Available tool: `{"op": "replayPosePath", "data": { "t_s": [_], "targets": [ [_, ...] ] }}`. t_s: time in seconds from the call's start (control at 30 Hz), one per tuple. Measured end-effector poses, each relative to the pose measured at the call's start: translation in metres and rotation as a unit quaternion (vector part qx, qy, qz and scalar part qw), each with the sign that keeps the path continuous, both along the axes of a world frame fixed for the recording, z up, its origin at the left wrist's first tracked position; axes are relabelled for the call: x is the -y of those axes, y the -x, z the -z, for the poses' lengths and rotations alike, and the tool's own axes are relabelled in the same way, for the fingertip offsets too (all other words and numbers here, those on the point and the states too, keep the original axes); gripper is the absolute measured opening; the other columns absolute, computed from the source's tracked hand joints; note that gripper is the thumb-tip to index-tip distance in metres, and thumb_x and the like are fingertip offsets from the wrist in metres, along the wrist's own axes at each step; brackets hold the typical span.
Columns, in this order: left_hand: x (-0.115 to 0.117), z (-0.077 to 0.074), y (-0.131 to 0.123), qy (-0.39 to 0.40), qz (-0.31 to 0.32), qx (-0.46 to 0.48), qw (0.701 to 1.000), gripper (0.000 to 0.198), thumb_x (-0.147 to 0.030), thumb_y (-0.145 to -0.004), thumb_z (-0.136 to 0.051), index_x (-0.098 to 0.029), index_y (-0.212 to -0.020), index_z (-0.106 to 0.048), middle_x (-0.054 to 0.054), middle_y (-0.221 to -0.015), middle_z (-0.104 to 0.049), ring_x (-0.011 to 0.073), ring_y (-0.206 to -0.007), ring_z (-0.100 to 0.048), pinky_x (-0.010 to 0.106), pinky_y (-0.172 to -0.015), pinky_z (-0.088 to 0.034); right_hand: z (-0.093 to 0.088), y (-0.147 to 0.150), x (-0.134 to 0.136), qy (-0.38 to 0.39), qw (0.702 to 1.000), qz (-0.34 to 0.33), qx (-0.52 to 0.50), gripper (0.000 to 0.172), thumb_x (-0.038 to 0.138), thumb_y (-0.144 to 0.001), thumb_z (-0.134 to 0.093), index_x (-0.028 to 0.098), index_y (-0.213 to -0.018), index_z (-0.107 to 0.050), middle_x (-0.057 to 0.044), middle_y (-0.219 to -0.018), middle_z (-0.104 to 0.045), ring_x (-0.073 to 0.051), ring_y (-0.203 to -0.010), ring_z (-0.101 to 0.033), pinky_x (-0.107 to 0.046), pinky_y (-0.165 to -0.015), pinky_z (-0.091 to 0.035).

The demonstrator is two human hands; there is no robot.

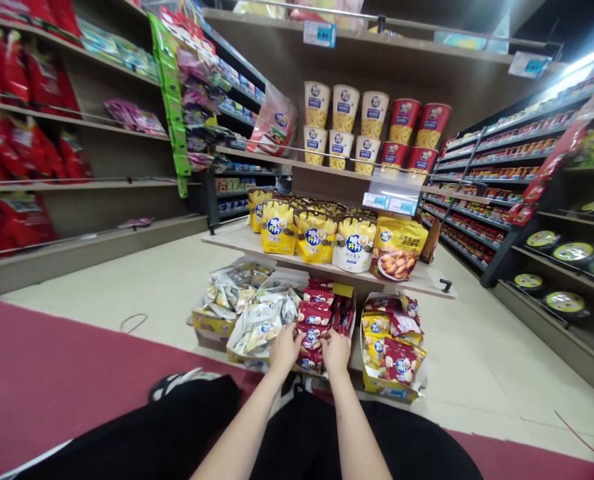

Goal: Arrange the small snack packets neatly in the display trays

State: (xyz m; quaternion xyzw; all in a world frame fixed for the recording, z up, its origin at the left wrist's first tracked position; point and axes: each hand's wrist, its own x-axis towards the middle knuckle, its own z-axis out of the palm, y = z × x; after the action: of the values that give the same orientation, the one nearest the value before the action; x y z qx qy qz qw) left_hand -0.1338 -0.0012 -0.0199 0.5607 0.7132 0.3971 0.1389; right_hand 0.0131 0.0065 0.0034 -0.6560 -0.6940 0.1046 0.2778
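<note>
Both my hands are at a box of small red snack packets [315, 313] on the floor. My left hand [285, 349] has its fingers curled on the left end of a red snack packet [312, 339]. At the right end of that same packet, my right hand [336, 352] pinches with bent fingers. The packet lies flat among a row of similar ones, and my fingertips are partly hidden by my hands. Left of them is a box of pale packets [267, 317]. On the right stands a box of mixed yellow and red packets [394, 347].
Above the boxes a low shelf [297, 263] holds yellow and white pouches [317, 237]. Higher up are snack cups [375, 113] on another shelf. Stocked racks line both sides. A red mat [77, 373] covers the near floor, and a thin loop [134, 323] lies on the tiles.
</note>
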Motion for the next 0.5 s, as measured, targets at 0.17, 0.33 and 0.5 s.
{"op": "replayPosePath", "data": {
  "t_s": [0.17, 0.33, 0.5],
  "targets": [
    [-0.002, -0.001, 0.001, -0.074, 0.024, 0.067, 0.995, 0.031, -0.030, -0.088, -0.048, -0.017, -0.113, -0.060, 0.011, -0.110, -0.067, 0.0239, -0.100, -0.064, 0.034, -0.087, -0.048, -0.009, -0.008, 0.004, -0.001, 1.000, -0.018, -0.015, 0.005, 0.021, -0.078, -0.068, 0.023, -0.081, -0.071, -0.005, -0.077, -0.073, -0.023, -0.087, -0.065, -0.029, -0.078, -0.042],
    [-0.004, 0.002, 0.007, -0.100, 0.036, 0.144, 0.984, 0.033, -0.043, -0.089, -0.045, -0.019, -0.099, -0.065, 0.008, -0.098, -0.073, 0.0231, -0.093, -0.068, 0.033, -0.083, -0.051, -0.027, -0.017, -0.005, -0.010, 0.997, -0.044, -0.055, 0.008, 0.028, -0.078, -0.070, 0.026, -0.085, -0.071, 0.000, -0.080, -0.074, -0.020, -0.085, -0.067, -0.026, -0.072, -0.045],
    [-0.007, 0.007, 0.010, -0.100, 0.038, 0.250, 0.962, 0.032, -0.047, -0.081, -0.056, -0.019, -0.091, -0.066, 0.008, -0.088, -0.073, 0.0257, -0.086, -0.068, 0.034, -0.076, -0.052, -0.033, -0.014, -0.008, -0.048, 0.987, -0.082, -0.130, 0.010, 0.024, -0.083, -0.064, 0.027, -0.083, -0.073, 0.000, -0.083, -0.074, -0.021, -0.080, -0.067, -0.027, -0.074, -0.046]
  ]
}}
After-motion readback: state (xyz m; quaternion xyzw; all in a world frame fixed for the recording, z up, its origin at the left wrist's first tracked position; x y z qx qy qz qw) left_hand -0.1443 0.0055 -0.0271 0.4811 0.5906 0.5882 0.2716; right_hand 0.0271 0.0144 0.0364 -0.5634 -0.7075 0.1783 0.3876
